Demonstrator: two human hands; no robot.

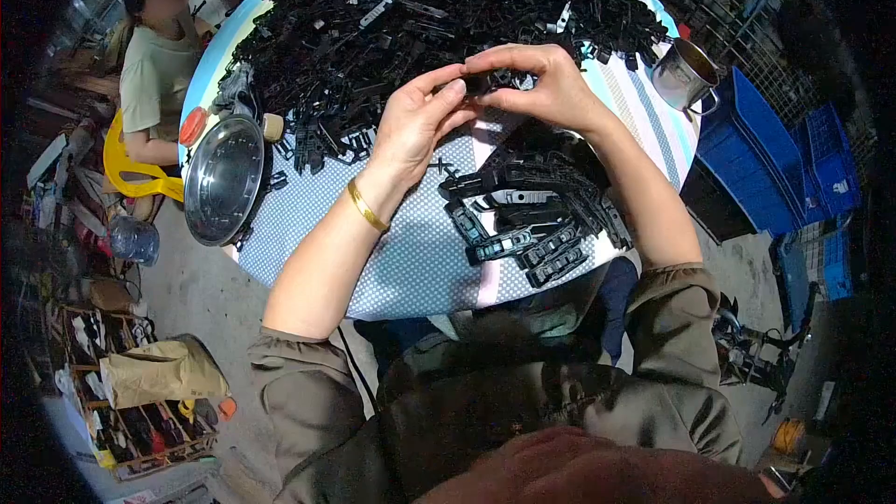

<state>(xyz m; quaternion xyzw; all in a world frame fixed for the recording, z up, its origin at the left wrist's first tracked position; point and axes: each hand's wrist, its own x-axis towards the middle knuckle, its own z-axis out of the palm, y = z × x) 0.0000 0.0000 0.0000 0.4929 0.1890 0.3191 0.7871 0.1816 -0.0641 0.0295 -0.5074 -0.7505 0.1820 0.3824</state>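
My left hand (412, 127) and my right hand (553, 91) meet fingertip to fingertip above the front of a big heap of black parts (373, 65). Both are closed in a pinch on a small black part (478, 84), mostly hidden by the fingers, so its exact kind is unclear. Below my right hand, near the table's front edge, lies a smaller group of long, narrow black pieces (551, 196). Some show grey or silvery faces, such as the piece (504, 245) at the front.
A patterned cloth covers the round table (392, 271). At its left stand a metal bowl (224, 182) and a red lid (192, 127); a metal mug (684, 75) stands at the right. Blue crates (756, 154) are beyond. A person (159, 65) sits by a yellow chair (131, 168).
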